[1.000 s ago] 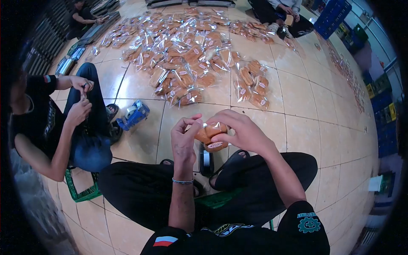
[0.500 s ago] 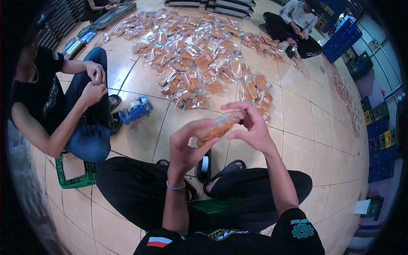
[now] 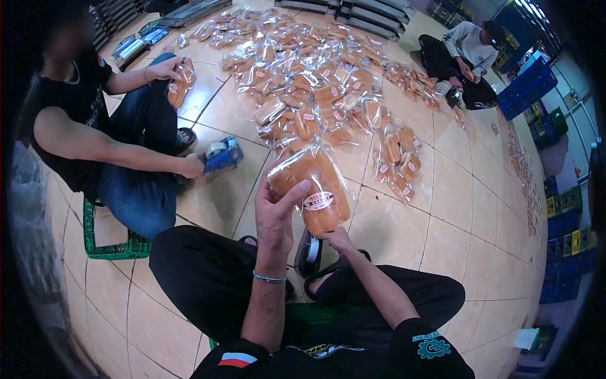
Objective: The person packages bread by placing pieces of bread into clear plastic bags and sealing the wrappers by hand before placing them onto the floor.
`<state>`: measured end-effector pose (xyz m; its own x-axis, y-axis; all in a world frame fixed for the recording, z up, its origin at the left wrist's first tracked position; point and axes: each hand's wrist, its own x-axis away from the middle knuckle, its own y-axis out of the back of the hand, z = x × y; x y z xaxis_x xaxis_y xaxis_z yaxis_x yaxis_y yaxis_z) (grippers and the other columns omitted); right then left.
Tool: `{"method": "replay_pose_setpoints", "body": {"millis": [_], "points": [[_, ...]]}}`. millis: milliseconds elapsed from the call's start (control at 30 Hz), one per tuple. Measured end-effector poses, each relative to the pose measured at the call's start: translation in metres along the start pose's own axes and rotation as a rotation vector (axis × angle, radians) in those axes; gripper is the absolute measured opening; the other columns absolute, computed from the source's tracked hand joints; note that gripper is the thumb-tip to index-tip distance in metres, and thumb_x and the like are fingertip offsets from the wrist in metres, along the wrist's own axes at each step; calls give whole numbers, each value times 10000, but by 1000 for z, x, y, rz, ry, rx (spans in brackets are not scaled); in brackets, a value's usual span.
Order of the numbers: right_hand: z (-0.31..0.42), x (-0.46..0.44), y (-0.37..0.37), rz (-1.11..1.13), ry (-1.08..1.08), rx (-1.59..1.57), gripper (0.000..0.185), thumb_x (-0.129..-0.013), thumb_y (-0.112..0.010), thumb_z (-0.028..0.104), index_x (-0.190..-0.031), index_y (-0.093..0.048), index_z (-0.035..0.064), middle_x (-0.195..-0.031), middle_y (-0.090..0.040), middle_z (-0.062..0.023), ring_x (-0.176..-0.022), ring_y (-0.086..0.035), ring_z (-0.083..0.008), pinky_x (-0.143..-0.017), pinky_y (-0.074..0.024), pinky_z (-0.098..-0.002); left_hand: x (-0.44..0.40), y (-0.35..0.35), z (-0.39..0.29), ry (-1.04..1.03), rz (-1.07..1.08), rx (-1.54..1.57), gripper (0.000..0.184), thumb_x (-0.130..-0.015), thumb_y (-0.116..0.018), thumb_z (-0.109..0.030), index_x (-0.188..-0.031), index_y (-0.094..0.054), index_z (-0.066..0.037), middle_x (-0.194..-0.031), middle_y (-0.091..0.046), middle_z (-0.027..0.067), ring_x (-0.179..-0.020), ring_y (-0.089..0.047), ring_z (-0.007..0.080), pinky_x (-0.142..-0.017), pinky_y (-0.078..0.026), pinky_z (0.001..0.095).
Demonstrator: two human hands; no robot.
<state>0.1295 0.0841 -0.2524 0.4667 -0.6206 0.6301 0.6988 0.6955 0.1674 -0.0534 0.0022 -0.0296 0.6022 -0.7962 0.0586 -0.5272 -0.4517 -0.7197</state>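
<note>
My left hand [image 3: 278, 211] grips a bread in a clear plastic bag [image 3: 312, 180], thumb on top. The bread is tilted up with its white and red label facing me. My right hand [image 3: 338, 240] is low at the bag's bottom end, fingers drawn together and partly hidden by it. I cannot tell whether they hold the bag's end or something just below it. Close beside those fingers, on the floor between my feet, stands a dark tape dispenser [image 3: 309, 252] with a pale roll.
A large heap of bagged bread [image 3: 303, 82] covers the tiles ahead, with a smaller pile [image 3: 399, 161] to its right. At left a co-worker [image 3: 82, 126] holds a bagged bread [image 3: 181, 85] and touches a blue tape dispenser [image 3: 222, 156]. Another person [image 3: 470, 54] sits far right near blue crates [image 3: 527, 85].
The bagged bread has turned label-up and flat towards me in my left hand. My right hand has dropped towards the dark dispenser. The left co-worker has reached to the blue dispenser.
</note>
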Motion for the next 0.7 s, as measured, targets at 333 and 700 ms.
{"method": "replay_pose_setpoints", "body": {"millis": [333, 700], "points": [[28, -15, 1, -256, 695, 327, 113, -801, -751, 128, -895, -756, 66, -911, -710, -97, -857, -683, -194, -795, -528, -322, -9, 16, 13, -64, -167, -103, 487, -842, -723, 0, -1291, -537, -30, -1137, -657, 67, -1025, -645, 141, -907, -524, 297], [153, -32, 67, -178, 581, -41, 164, -806, -794, 142, -919, -739, 36, -824, -707, 3, -769, -620, -71, -722, -481, -244, -10, 19, 9, 17, -24, -275, 530, -794, -758, 13, -1278, -547, -29, -1161, -655, 76, -1053, -642, 152, -903, -532, 291]]}}
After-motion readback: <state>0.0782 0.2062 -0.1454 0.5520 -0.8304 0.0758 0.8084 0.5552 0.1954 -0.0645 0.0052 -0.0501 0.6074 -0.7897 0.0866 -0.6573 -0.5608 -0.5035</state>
